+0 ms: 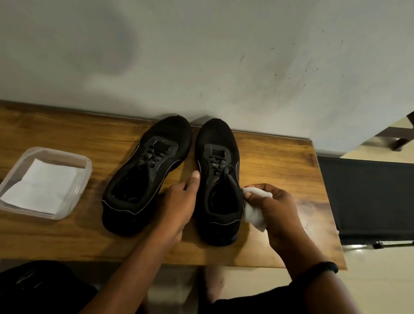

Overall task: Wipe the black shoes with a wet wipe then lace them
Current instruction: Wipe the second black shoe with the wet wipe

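Note:
Two black shoes stand side by side on the wooden table (38, 135), toes toward the wall. The left shoe (146, 173) stands free. My left hand (180, 202) lies between the shoes, its thumb against the inner side of the right shoe (220, 181); its other fingers are hidden. My right hand (275, 209) grips a crumpled white wet wipe (253, 212) and holds it against the right shoe's outer side near the collar. Both shoes show dark laces through their eyelets.
A clear plastic container (83, 167) with a flat white wipe (41, 184) inside sits at the table's left. A grey wall rises right behind the shoes. A black chair (379, 198) stands close to the table's right end. My knees are below the front edge.

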